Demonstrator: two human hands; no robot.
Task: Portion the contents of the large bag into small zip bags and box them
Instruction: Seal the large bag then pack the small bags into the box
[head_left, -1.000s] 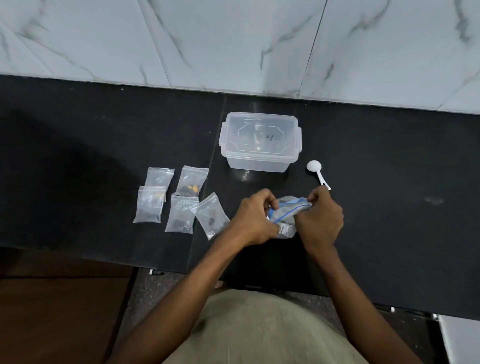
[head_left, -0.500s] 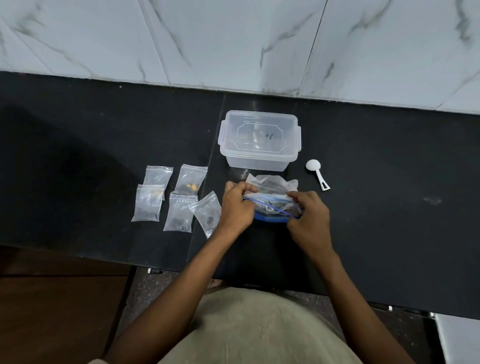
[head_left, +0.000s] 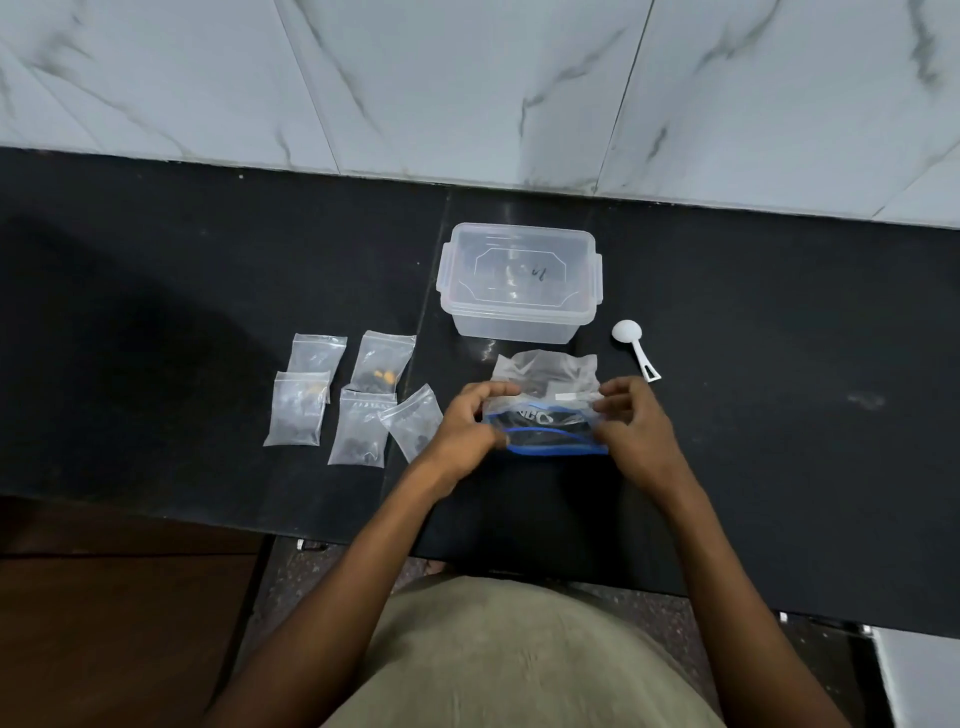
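Five small zip bags (head_left: 353, 400) filled, lying left of me on counter (head_left: 156, 312). My left hand (head_left: 465, 431) and right hand (head_left: 636, 431) pinch large bag (head_left: 545, 410) ends, flat before lidded box (head_left: 519, 283). Scoop (head_left: 636, 353) set aside. Boxing not started, I judge.

The left hand (head_left: 470, 421) covers the left edge of the clear blue-zip large plastic bag (head_left: 545, 410) and the near-right corner of the nearest clear small zip bag (head_left: 413, 423). The right hand (head_left: 631, 421) covers the large bag's right edge. Dark contents inside the large bag are too blurred to identify. Contents of the five small zip bags are too small to identify. Handwriting on the translucent rectangular plastic box's lid (head_left: 540, 271) is illegible. The black stone table (head_left: 779, 415) is cut off at both side edges.
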